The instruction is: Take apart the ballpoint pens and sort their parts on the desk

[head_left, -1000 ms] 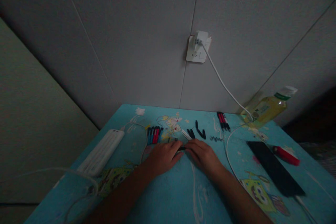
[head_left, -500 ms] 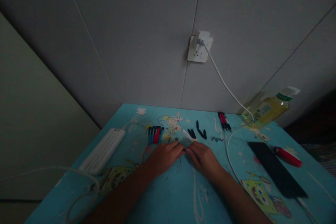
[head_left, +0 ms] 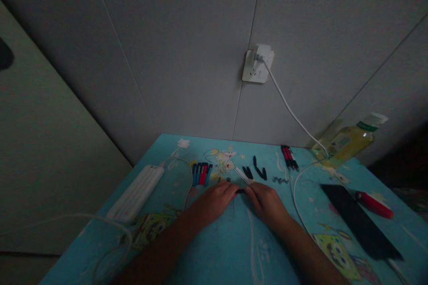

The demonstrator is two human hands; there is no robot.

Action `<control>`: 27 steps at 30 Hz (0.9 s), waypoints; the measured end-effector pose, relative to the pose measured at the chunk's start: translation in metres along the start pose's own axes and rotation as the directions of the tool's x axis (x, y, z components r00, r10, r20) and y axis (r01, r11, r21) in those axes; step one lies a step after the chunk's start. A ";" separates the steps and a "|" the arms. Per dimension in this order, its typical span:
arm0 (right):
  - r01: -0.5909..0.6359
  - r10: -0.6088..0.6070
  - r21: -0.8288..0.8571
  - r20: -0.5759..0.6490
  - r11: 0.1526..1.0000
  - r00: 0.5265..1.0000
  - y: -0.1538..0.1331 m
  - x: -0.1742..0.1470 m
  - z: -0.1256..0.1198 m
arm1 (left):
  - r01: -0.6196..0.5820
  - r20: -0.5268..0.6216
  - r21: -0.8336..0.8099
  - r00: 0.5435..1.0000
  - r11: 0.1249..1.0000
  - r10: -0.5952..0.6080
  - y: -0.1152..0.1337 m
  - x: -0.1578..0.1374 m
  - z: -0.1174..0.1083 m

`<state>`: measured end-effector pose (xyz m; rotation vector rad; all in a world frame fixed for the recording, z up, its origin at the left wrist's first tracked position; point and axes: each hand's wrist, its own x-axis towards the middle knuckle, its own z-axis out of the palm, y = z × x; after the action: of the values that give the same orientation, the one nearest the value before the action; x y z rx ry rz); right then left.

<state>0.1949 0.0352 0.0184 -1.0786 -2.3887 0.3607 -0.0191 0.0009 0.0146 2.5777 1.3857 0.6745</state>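
Over the middle of the table, my left hand [head_left: 219,197] and my right hand [head_left: 266,201] are both closed, fingertips facing each other. Between them shows a short black pen part [head_left: 240,191], each hand pinching one end; the fingers hide the rest. Just beyond the right fingers lie thin white sticks [head_left: 242,175], and past these are short black pen pieces [head_left: 247,172]. Several small dark bits [head_left: 228,180] sit beyond the left fingers. A row of blue and red pen barrels [head_left: 202,174] lies behind my left hand.
A white power strip [head_left: 137,193] is at left with its cable. Small springs [head_left: 280,180] and several pens [head_left: 289,157] lie right of centre. Farther right are a bottle of yellow liquid [head_left: 349,144], a dark flat slab [head_left: 361,220], a red-handled object [head_left: 374,205] and a white cable [head_left: 294,189].
My hands have moved slightly apart, so the black pen part now shows between the fingertips. The whole view has shifted a little, with the table things sitting lower and farther right.
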 end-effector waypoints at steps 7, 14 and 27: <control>-0.006 0.006 0.031 -0.007 1.000 1.000 -0.003 -0.001 -0.005 | -0.001 -0.033 0.020 0.999 1.000 0.001 -0.003 0.002 -0.001; 0.077 -0.077 0.059 0.002 0.995 0.997 -0.004 0.000 -0.005 | -0.035 0.005 0.047 0.999 0.998 0.035 -0.001 0.001 -0.006; 0.086 -0.084 0.074 -0.027 0.994 0.996 -0.006 0.002 -0.006 | -0.016 -0.066 0.056 0.998 0.998 0.020 -0.007 0.002 -0.004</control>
<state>0.1933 0.0328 0.0266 -0.9395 -2.3720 0.4016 -0.0254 0.0065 0.0161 2.6362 1.4219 0.7418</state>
